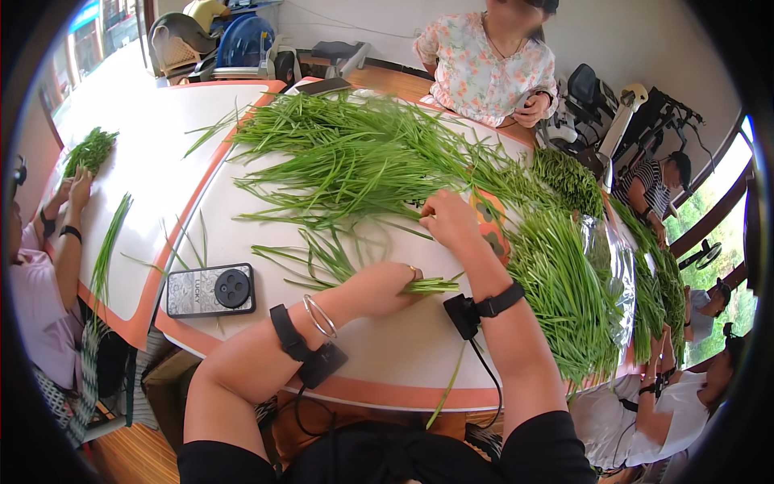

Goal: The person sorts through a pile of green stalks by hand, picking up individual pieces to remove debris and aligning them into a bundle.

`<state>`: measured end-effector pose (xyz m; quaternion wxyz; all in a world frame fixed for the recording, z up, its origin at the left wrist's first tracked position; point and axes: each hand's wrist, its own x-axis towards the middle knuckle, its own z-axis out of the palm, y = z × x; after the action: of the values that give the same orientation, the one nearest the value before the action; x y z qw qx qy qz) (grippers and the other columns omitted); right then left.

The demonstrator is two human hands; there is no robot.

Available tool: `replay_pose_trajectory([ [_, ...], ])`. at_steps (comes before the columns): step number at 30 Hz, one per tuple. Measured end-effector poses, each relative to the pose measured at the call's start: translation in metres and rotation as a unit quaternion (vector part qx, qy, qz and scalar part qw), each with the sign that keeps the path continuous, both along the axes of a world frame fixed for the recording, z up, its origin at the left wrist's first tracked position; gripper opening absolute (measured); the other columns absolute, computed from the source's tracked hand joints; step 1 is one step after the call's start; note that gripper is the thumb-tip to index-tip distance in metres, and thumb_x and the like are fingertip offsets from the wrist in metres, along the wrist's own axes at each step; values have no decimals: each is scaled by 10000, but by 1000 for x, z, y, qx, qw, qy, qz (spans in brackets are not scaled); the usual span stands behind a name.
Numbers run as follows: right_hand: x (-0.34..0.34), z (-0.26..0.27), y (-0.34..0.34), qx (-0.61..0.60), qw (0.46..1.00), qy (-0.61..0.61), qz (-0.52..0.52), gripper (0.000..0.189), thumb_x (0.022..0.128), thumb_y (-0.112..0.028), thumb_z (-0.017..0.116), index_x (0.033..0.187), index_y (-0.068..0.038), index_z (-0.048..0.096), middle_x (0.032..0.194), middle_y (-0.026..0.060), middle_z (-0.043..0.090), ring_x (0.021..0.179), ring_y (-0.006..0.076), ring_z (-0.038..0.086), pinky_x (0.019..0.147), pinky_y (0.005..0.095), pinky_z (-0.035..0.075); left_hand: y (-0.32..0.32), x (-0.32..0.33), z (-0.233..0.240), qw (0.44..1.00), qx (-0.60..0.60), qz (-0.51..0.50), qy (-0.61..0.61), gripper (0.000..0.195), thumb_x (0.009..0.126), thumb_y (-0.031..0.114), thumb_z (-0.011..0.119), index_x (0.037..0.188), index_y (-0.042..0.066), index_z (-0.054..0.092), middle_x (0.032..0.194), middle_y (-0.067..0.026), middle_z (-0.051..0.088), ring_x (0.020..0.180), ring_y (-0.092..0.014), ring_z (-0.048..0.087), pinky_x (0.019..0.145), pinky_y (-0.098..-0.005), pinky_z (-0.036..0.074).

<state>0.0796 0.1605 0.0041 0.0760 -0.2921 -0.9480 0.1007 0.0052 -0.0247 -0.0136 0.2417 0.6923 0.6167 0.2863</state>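
Observation:
My left hand (390,289) is closed around a small bunch of garlic chives (326,263). The cut ends of this bunch stick out to the right, and the leaves fan out to the upper left. Just above and to the right, my right hand (452,219) has its fingertips pinched on stalk ends at the near edge of a large loose pile of chives (351,151). My own fingers partly hide that contact. Right of my right forearm lies a thick layer of chives (559,290), stalks side by side.
A patterned phone (196,292) lies left on the white table (375,357). A dark phone (323,86) is at the far edge. Clear plastic film (620,284) borders the right-hand chives. A cable (493,375) hangs from my right wrist device. Several people sit or stand around.

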Motion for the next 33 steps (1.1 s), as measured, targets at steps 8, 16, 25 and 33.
replay_pose_trajectory([
  [8, 39, 23, 25, -299, 913, 271, -54, 153, 879, -163, 565, 934, -29, 612, 797, 71, 640, 599, 123, 543, 541, 266, 439, -1, 3, 7, 999, -41, -2, 20, 238, 821, 232, 575, 930, 21, 595, 855, -182, 596, 800, -372, 571, 715, -427, 459],
  [16, 63, 31, 8, -467, 780, 416, -14, 189, 887, -133, 559, 1015, -9, 619, 763, 50, 640, 583, 60, 500, 480, 218, 396, 0, 3, 2, 999, -26, 1, 20, 245, 833, 243, 567, 934, 23, 597, 857, -182, 599, 803, -373, 573, 717, -433, 460],
  [25, 79, 50, -1, -181, 921, 318, -134, 175, 822, -75, 638, 989, -46, 684, 743, 13, 625, 652, 58, 559, 563, 225, 444, 0, 6, 4, 999, -24, 46, 11, 219, 834, 219, 549, 948, 40, 604, 815, -202, 612, 791, -386, 578, 696, -448, 463],
  [33, 95, 86, -7, -384, 670, 630, 82, 251, 860, -34, 608, 1102, 33, 593, 899, 103, 637, 729, 137, 611, 660, 228, 491, 1, 3, 2, 995, -18, 86, -37, 219, 861, 192, 543, 991, 33, 617, 688, -139, 572, 642, -273, 574, 615, -376, 468],
])
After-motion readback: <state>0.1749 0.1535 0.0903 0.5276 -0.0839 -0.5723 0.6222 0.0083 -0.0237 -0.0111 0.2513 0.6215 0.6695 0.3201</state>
